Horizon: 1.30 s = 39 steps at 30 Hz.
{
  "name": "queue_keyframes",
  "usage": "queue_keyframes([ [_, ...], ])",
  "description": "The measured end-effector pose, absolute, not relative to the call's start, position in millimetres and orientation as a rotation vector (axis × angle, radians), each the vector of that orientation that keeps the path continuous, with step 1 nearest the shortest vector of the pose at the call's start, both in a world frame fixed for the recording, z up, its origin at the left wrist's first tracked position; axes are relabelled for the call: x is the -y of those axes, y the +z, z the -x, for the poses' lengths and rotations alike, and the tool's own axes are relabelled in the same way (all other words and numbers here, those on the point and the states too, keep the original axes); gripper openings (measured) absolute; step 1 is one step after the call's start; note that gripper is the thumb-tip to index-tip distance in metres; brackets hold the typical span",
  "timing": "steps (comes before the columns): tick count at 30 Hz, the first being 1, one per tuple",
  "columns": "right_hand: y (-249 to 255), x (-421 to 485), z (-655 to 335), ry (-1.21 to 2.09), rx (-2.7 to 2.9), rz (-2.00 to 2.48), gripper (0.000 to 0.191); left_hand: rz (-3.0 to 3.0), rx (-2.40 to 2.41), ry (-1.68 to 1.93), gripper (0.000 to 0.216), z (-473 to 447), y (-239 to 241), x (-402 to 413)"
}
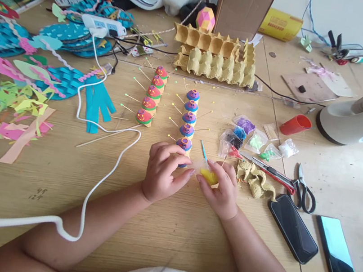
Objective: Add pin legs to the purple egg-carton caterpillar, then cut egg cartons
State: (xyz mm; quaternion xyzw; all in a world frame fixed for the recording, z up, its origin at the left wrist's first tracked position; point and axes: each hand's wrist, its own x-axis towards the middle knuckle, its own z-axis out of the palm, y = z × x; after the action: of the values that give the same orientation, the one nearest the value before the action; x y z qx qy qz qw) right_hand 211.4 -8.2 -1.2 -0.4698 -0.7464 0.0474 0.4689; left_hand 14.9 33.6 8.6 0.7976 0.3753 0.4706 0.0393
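Between thumb and fingers my right hand (219, 187) holds a small clear bag of yellow clay (209, 175). My left hand (166, 170) is curled at the bag's left end, its thumb and fingertips pinched toward the plastic. Just beyond the left hand stands a row of blue and purple painted egg-carton cups (189, 118) with faces and yellow-tipped sticks. Farther left is a similar red and green row (153, 92) with green-tipped sticks. A thin blue stick (203, 150) lies past the bag. Clear bags of coloured clay (244, 126) lie to the right.
A utility knife (271, 171), scissors (303, 190), torn carton pieces (255, 179) and two phones (293, 228) lie right. A white cable (121, 149) crosses the left side, near paper scraps (8, 110). Egg cartons (219, 66) stand behind; a red cup (295, 124) lies near a grey appliance (344, 119).
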Motion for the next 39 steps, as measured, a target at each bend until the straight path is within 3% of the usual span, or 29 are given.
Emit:
queue_keyframes([
  [13,0,8,-211,0.159,1.839,1.173,0.057,-2.435,-1.098,1.374,0.004,-15,7,-33],
  [21,-2,4,-213,0.194,1.818,1.148,0.023,-2.496,-1.023,1.393,0.009,-16,5,-32],
  [39,-7,-2,-213,0.075,1.864,1.136,0.015,-2.577,-1.076,1.462,0.011,-17,5,-33],
])
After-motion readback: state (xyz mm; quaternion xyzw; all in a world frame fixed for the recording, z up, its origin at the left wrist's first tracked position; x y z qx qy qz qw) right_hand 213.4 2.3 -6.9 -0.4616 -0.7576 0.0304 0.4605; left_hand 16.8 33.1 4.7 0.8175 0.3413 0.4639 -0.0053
